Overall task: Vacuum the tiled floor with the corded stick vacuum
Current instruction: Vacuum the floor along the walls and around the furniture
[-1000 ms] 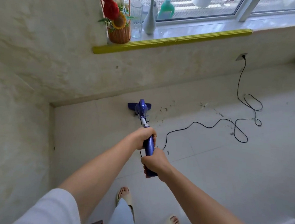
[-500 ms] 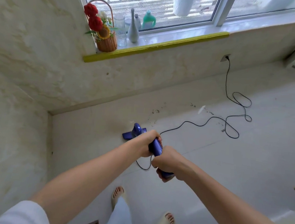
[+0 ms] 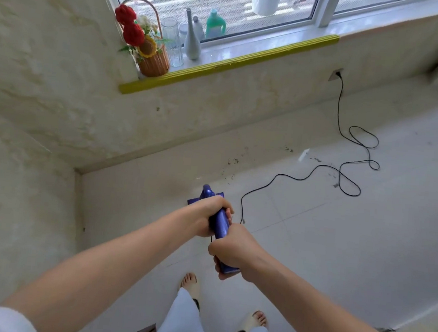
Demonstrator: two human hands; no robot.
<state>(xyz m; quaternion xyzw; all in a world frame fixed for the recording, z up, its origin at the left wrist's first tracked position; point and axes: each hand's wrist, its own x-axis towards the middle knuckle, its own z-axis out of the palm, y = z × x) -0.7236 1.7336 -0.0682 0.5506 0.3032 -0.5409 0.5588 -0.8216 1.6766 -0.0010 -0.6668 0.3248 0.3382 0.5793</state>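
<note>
Both hands wrap the blue stick vacuum (image 3: 220,225): left hand (image 3: 205,215) above, right hand (image 3: 231,249) below, fingers closed tight. Its head sits on the tiled floor (image 3: 312,240) near the corner, cord (image 3: 278,176) trailing to the wall outlet (image 3: 335,75).

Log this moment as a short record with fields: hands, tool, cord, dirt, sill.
left hand: gripping vacuum handle, upper position
right hand: gripping handle near its end
vacuum head: on tile, mostly hidden behind hands
cord: plugged into wall socket, looped on floor
dirt: specks near wall base, not yet reached
sill: flower basket, bottles
</note>
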